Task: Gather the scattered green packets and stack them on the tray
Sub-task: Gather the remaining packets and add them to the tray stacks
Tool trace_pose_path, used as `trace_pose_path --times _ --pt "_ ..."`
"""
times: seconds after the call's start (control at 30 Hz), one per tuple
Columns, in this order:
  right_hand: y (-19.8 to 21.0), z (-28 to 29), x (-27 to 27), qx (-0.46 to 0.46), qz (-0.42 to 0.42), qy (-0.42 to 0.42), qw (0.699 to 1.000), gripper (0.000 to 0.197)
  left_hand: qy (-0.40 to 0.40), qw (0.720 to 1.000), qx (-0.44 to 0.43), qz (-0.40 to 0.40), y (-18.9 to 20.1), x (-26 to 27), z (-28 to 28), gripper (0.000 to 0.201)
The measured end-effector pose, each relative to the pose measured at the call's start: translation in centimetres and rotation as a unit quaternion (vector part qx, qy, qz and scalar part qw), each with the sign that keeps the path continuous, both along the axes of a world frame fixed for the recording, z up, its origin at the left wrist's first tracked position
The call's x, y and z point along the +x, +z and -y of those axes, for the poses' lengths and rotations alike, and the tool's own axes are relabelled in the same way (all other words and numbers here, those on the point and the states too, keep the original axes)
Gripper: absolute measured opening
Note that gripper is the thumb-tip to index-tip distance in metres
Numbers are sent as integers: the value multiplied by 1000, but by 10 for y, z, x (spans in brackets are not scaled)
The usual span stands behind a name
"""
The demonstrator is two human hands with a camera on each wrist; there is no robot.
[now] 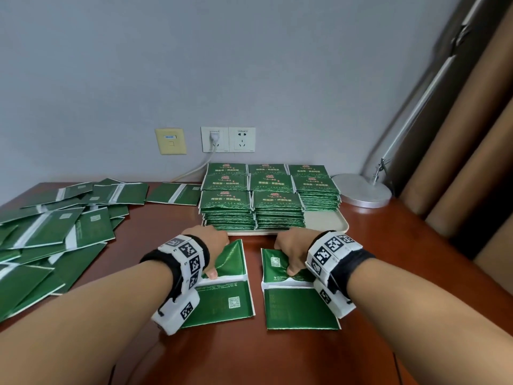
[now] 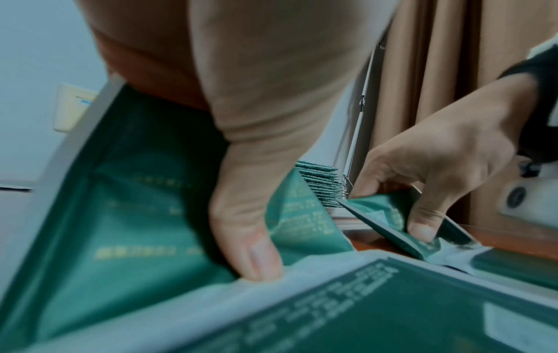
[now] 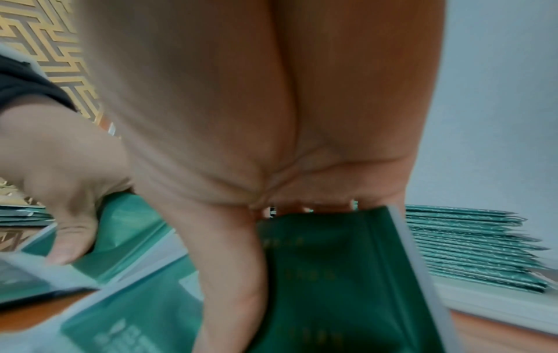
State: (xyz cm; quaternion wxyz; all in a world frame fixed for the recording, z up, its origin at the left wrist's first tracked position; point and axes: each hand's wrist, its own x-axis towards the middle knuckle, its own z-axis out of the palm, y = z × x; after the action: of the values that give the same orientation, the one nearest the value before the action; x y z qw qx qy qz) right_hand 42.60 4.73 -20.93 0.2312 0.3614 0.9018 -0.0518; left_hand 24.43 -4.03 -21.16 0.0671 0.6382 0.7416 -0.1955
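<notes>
With stacked packets (image 1: 251, 201) filling the tray (image 1: 324, 222) ahead, my left hand (image 1: 212, 243) and right hand (image 1: 291, 245) each pinch a folded packet's (image 1: 230, 262) raised half.

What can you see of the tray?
The tray is a cream, shallow, round-cornered rectangle that looks like plastic, lying flat on the wooden table by the wall. Stacks of green packets fill most of it; only its front right corner is bare. The lamp base sits to its right.

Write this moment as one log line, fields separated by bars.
left hand: grips left packet | right hand: grips right packet | tray: stacks, front right corner free
</notes>
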Motion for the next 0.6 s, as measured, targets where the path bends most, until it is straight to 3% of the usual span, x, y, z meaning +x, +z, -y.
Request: trace_pose_path --times 0.27,0.37,0.5,0.6 --pt "7 32 15 150 -129 19 980 11 -34 992 118 -3 10 7 28 42" --pt "13 42 19 154 -116 19 981 16 -50 987 151 4 10 11 38 29" --pt "12 57 24 107 -111 31 987 35 -66 989 125 31 2 12 46 23" --pt "9 68 26 92 -87 41 991 41 -76 994 75 37 -2 16 51 43"
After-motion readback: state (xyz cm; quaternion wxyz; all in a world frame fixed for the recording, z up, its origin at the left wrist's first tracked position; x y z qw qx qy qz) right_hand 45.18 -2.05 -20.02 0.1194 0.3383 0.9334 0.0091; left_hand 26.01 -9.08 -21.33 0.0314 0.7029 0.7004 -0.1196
